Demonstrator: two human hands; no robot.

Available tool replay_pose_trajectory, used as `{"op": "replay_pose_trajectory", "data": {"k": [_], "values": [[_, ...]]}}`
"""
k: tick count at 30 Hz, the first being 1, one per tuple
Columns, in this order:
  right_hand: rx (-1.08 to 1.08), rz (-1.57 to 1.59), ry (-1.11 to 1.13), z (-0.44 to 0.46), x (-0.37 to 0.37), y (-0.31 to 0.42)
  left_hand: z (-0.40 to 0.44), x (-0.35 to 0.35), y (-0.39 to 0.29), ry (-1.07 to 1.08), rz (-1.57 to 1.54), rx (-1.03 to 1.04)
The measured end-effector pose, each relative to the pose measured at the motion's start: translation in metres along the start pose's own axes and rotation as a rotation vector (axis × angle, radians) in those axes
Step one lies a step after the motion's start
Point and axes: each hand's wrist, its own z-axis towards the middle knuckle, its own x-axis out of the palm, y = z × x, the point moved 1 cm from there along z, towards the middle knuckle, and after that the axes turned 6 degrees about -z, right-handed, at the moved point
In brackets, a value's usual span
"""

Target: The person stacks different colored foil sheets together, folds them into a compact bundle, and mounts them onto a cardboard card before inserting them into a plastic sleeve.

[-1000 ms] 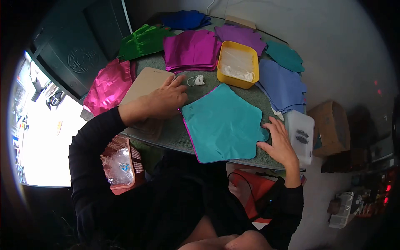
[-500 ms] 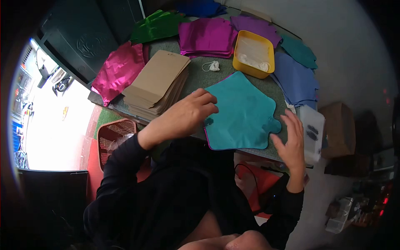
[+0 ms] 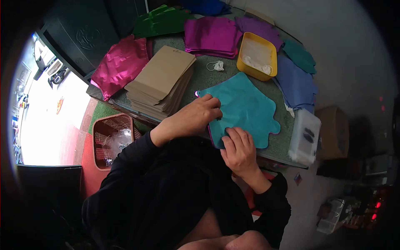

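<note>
Teal, smooth and many-sided, the sheet [image 3: 252, 104] lies flat on the table [image 3: 204, 81], close in front of the person. Its longest line seems to run crosswise, from a corner at the far left to a rounded tab at the near right, so the tab points away from both hands. A thin magenta edge [image 3: 211, 136] shows along the left side, as if another piece sits under it.

Both hands are over at the sheet's left half. The left hand [image 3: 200, 114] comes in from the side, across the left edge, with its fingers curled and their tips on the teal. The right hand [image 3: 239, 152] reaches up over the near edge, fingers bent and tips touching the surface, just beside the left. Of the two, the left is nearer that far-left corner; the right is nearer the tab, though apart from it. From where I stand, I can't tell whether either one is pinching the sheet or only pressing on it.

Left of the sheet stands the brown stack [image 3: 160, 73], with the left forearm near its close end. Beyond the sheet lie the white string [image 3: 218, 66] and the yellow box [image 3: 274, 62].
</note>
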Motion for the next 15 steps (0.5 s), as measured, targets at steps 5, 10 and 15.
{"op": "replay_pose_trajectory", "data": {"k": [5,10,15], "values": [[0.076,0.144,-0.06,0.012,-0.006,-0.007,-0.003,-0.007,-0.005,0.034,0.09,0.002],[0.308,0.384,-0.084,0.023,-0.011,-0.019,-0.008,-0.011,-0.01,0.028,0.089,-0.004],[0.523,0.538,0.072,0.032,-0.012,-0.039,-0.007,-0.001,-0.009,-0.143,0.03,-0.007]]}}
